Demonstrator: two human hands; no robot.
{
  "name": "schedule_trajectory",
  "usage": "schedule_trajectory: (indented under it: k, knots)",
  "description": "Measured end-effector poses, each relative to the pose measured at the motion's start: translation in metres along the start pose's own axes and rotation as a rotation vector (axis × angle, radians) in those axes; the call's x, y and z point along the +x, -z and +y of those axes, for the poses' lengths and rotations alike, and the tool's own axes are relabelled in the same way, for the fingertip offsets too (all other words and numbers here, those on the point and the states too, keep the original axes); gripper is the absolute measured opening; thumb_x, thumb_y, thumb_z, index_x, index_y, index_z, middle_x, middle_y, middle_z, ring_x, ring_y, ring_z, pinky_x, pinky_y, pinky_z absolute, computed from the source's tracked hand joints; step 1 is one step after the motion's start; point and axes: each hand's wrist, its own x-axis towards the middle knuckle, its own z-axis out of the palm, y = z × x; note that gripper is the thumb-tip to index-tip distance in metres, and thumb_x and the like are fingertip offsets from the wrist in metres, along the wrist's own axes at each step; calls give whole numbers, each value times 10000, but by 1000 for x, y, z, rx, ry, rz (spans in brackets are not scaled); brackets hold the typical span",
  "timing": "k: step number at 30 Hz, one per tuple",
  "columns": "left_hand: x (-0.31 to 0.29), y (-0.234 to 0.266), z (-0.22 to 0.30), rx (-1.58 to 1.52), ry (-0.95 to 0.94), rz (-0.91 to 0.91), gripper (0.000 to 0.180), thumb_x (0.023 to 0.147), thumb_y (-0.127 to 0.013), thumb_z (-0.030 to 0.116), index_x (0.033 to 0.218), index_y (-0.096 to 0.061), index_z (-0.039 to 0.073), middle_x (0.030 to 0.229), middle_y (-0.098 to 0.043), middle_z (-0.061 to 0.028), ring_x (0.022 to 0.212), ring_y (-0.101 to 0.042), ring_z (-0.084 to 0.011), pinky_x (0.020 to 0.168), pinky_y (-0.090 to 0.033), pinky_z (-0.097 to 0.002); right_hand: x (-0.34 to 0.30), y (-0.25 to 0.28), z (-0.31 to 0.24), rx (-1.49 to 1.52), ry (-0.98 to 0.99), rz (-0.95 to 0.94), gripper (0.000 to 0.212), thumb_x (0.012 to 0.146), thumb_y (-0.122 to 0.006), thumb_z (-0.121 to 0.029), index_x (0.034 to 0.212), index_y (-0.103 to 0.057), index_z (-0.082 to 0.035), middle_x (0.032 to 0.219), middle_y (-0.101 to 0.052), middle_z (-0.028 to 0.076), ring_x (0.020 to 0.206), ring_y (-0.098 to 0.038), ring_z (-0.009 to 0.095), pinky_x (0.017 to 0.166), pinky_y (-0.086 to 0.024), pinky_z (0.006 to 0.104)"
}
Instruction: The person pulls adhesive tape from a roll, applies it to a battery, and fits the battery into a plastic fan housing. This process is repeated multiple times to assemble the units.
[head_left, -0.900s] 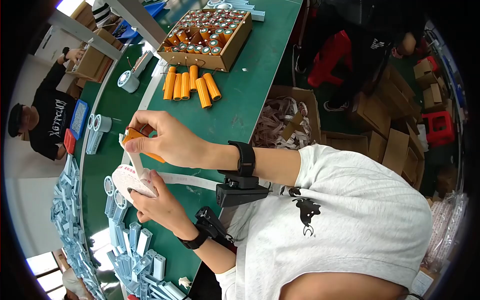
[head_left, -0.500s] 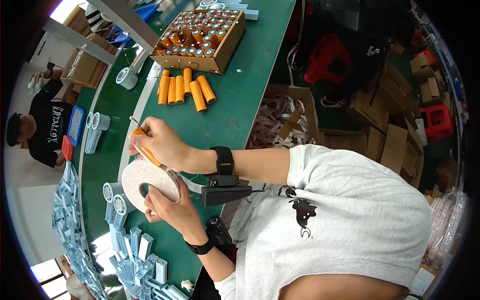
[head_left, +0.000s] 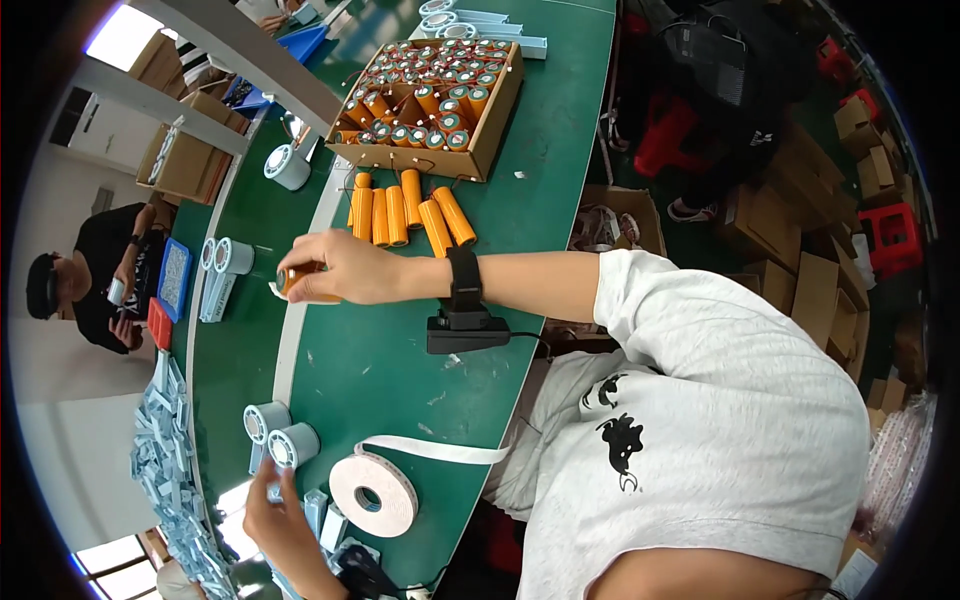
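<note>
My right hand (head_left: 335, 268) reaches out over the green table (head_left: 400, 360) and is closed around an orange cylindrical cell (head_left: 298, 280) with a bit of white strip on it. A black band and a black box (head_left: 467, 325) sit at that wrist. My left hand (head_left: 278, 520) is low at the table's near edge, fingers apart. It touches the blue-grey pieces just below two small grey spools (head_left: 280, 440). A white tape roll (head_left: 373, 495) lies flat beside it, with its loose strip trailing right.
Several orange cells (head_left: 405, 215) lie in a row beyond my right hand. Behind them is a cardboard box (head_left: 500, 120) full of cells. A heap of blue-grey parts (head_left: 165, 470) lines the left edge. Another person (head_left: 95, 275) sits at far left. Cardboard boxes (head_left: 800, 290) are on the floor at right.
Both hands were together on the white tape roll and the cell. The roll now lies on the table. My right hand has moved away with the cell, and my left has dropped toward the spools.
</note>
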Motion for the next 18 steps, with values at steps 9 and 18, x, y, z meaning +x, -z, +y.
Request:
schedule_trajectory:
  k: [9,18]
  knots:
    - [376,-69,-68,397,-44,265,1116,549,-712,615,1355,-228,13,1388,-251,-225,1264,-256,-400,994,-263,-507,-8,-27,39,-603,472,-5,237,777,-589,-227,828,-505,-11,826,-456,113,812,-467,265,716,-399,346]
    - [311,-80,-43,51,-288,81,663,675,-707,438,902,-512,-153,842,-582,-299,799,-563,-416,713,-438,-446,-13,-24,41,-571,452,-19,213,772,-597,-215,812,-524,-19,830,-466,113,811,-473,259,708,-412,333]
